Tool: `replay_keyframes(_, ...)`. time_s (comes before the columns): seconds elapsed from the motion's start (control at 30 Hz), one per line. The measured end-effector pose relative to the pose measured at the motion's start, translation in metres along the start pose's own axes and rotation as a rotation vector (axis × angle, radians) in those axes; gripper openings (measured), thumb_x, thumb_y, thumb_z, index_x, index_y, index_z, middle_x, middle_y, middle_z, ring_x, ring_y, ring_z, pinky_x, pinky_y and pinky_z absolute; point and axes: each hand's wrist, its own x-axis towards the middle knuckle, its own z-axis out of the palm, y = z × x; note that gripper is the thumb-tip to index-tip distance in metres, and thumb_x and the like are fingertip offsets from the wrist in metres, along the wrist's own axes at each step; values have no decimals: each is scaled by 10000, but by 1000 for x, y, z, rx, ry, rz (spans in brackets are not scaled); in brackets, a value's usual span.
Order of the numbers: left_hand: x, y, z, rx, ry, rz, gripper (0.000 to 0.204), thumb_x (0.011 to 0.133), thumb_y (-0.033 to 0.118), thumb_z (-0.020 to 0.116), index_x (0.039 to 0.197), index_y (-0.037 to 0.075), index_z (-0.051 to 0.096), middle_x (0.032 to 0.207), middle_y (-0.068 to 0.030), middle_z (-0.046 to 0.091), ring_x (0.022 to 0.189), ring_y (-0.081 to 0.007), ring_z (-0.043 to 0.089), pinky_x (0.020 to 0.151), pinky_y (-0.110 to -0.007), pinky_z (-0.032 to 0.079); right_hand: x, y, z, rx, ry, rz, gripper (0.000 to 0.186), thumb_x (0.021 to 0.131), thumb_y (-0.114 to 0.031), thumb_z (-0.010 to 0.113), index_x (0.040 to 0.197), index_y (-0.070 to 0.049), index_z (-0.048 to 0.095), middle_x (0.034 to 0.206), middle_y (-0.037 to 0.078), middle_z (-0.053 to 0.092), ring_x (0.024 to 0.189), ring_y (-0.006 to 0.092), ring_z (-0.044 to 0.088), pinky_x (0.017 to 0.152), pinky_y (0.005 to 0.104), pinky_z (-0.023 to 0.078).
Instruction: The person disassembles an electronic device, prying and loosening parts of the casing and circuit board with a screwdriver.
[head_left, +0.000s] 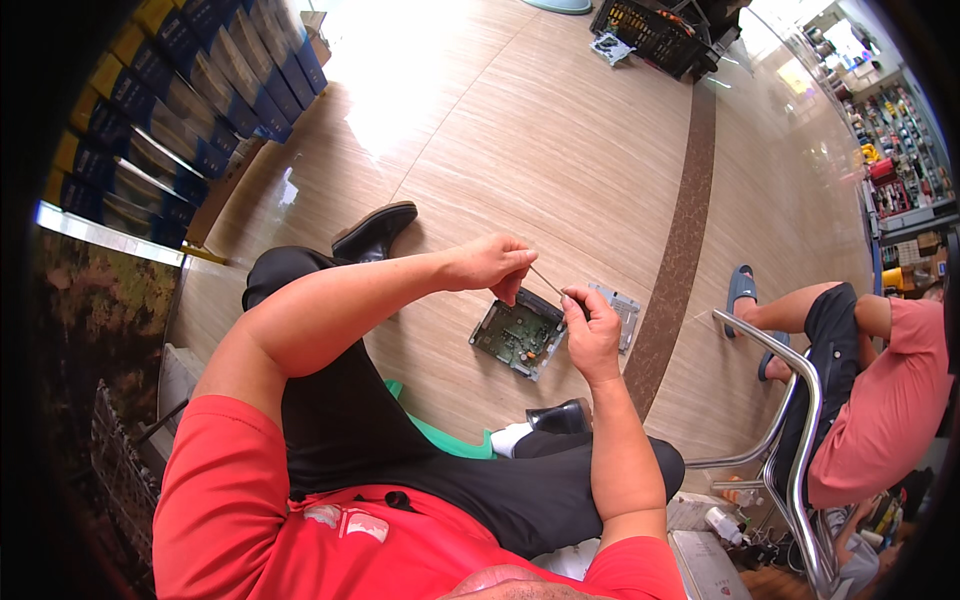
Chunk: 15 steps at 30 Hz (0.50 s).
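Between my two hands runs a thin, straight metal rod (547, 279), slanting down to the right. My left hand (497, 264) is closed on its upper end, and the fingertips of my right hand (592, 332) pinch its lower end. What kind of tool it is cannot be made out, since both ends are covered by fingers. Below the hands, on the floor, lies a green circuit board (512, 334) in an open dark housing. A flat grey metal plate (625, 312) rests just right of it, partly behind my right hand.
Packaged goods in blue and yellow (190, 85) stand on a rack at left. A black crate (650, 40) sits at the far edge. At right, a person in a pink shirt (885, 400) sits by a metal-framed chair (812, 400). My black shoes (375, 232) flank the board.
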Motion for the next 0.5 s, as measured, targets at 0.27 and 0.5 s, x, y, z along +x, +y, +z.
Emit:
replay_keyframes(0.27,2,1,3,-24,12,1,462,1084,363,400,781,46,545,681,-62,628,634,-150,656,639,-288,562,-1,2,-2,12,-4,13,99,912,-44,666,994,8,686,864,107,681,768,163,641,701,288,507)
replay_keyframes(0.5,2,0,4,-10,23,7,461,1082,365,407,773,51,543,677,-54,621,631,-141,647,638,-287,558,0,-6,0,-30,-6,-49,102,909,-45,669,997,3,685,887,122,692,784,200,663,708,304,516)
